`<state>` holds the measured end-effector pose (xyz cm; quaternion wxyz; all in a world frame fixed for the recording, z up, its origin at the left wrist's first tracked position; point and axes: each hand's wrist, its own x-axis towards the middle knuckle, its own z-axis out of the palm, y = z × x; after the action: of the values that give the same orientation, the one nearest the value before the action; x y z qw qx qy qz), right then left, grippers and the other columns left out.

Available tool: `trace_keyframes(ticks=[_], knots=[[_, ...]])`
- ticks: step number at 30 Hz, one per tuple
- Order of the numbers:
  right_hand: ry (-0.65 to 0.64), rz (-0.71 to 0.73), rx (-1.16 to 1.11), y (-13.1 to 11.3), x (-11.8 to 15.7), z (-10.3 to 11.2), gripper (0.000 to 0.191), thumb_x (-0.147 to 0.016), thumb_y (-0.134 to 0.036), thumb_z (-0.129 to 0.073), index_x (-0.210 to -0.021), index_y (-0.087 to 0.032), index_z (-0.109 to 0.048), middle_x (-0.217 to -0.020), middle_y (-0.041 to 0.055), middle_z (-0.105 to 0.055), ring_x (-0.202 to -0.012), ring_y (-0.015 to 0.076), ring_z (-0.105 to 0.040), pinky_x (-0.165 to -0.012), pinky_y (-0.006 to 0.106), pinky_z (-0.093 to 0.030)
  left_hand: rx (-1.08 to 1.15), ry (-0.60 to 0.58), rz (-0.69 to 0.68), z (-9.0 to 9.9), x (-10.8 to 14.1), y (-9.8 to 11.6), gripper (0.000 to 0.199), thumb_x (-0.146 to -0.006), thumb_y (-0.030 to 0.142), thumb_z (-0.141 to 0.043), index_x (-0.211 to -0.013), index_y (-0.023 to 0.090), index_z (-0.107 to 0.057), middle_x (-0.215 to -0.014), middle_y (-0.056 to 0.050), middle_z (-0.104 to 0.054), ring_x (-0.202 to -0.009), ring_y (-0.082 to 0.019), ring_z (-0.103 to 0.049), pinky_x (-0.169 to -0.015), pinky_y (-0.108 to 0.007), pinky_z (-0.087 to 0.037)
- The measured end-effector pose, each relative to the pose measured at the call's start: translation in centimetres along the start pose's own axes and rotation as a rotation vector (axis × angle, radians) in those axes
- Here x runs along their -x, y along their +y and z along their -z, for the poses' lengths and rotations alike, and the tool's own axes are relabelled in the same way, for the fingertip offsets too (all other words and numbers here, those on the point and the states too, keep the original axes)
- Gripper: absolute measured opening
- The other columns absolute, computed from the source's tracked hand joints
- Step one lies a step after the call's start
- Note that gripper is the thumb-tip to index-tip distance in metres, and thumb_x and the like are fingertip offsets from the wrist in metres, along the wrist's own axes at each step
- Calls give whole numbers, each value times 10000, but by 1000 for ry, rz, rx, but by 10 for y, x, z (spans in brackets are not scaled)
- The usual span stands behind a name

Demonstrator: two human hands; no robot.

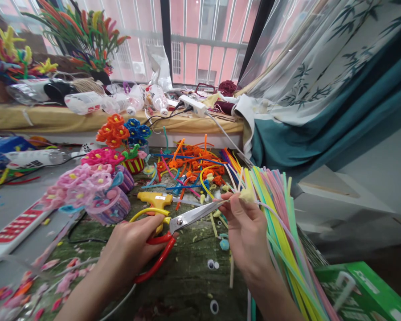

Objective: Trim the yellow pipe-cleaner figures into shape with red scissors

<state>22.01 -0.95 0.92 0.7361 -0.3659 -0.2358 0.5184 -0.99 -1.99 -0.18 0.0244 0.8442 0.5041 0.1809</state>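
Scissors (194,216) with red and yellow handles are held in my left hand (130,243), fingers wrapped at the handles. Their blades look nearly closed and point right, the tips reaching the fingers of my right hand (245,232). Between its thumb and fingers my right hand pinches a small pale yellow fuzzy piece (247,195). Just behind my left hand a yellow glue gun (154,199) lies on the table. A bundle of colored pipe cleaners (277,191) lies beside and partly behind my right hand.
Pink fuzzy flowers (83,180) in a striped pot stand at the left. Orange pieces (200,162) are heaped behind the scissors. Googly eyes (214,306) lie near the front, a green box (370,285) at the lower right. A power strip (193,105) rests on the back ledge.
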Motion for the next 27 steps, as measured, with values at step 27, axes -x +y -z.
trace_keyframes(ticks=[27], knots=[[39, 37, 53, -1, 1, -3, 220, -705, -346, -838, -762, -197, -686, -705, -15, -746, -608, 149, -711, -646, 286, -571, -78, 48, 153, 8, -11, 9, 282, -792, 491, -637, -864, 231, -556, -886, -23, -711, -715, -236, -720, -536, -266, -436]])
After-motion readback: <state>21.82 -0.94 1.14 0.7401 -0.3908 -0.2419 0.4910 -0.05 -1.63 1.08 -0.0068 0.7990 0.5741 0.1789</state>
